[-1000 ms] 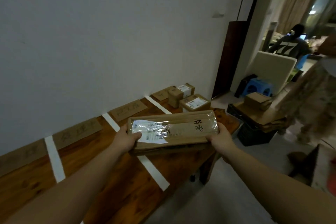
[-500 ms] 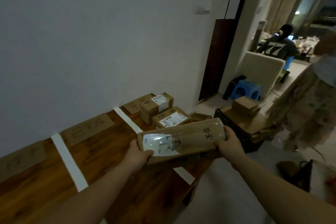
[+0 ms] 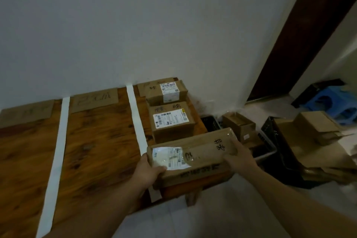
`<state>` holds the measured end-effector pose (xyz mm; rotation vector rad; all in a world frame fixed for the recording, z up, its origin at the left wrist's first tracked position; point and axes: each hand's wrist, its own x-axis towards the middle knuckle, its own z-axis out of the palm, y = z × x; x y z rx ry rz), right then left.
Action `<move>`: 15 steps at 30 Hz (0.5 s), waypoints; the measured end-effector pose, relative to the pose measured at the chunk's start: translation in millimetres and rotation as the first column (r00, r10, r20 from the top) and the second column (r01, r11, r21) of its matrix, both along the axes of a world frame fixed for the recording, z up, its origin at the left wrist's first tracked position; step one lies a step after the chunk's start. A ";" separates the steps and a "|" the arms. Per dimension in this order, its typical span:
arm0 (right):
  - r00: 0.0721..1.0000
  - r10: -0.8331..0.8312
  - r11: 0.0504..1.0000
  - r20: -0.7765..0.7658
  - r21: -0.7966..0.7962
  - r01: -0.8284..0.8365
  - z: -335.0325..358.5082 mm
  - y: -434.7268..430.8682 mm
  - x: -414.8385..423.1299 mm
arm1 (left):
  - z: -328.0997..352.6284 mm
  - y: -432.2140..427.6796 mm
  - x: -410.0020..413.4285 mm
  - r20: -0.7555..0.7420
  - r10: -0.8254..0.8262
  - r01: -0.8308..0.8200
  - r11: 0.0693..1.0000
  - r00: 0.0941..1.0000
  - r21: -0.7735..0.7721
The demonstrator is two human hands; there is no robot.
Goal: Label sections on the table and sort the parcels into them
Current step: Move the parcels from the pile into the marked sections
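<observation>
A long flat cardboard parcel (image 3: 199, 152) with a white shipping label and handwritten characters is over the rightmost section of the wooden table (image 3: 96, 141), at its front. My left hand (image 3: 147, 170) grips its left end and my right hand (image 3: 239, 157) grips its right end. Two smaller cardboard parcels (image 3: 172, 121) (image 3: 168, 92) lie behind it in the same section. White tape strips (image 3: 136, 114) (image 3: 58, 152) divide the table. Cardboard label cards (image 3: 94, 99) (image 3: 27, 112) lie along the wall; a third card (image 3: 148, 86) sits behind the far parcel.
On the floor right of the table stand a black crate (image 3: 212, 124) and a heap of cardboard boxes (image 3: 313, 137). A blue plastic stool (image 3: 336, 102) is behind them near a dark door (image 3: 305, 38). The white wall bounds the table's far edge.
My hands carried the long parcel rightwards and down to the front of the rightmost section, in front of the two small parcels. My view turned down toward the table.
</observation>
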<state>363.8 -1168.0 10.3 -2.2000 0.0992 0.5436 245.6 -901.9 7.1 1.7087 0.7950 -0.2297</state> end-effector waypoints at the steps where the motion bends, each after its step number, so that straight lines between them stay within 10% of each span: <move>1: 0.999 0.054 0.998 -0.002 -0.018 -0.054 -4.9 -3.5 3.7 | -0.4 -3.1 0.6 0.023 0.005 -0.006 1.000 1.000 0.024; 15: 0.969 0.245 0.962 -0.007 -0.120 -0.244 -19.1 16.0 86.6 | -4.0 -4.1 51.0 0.045 -0.137 0.113 0.930 0.990 0.350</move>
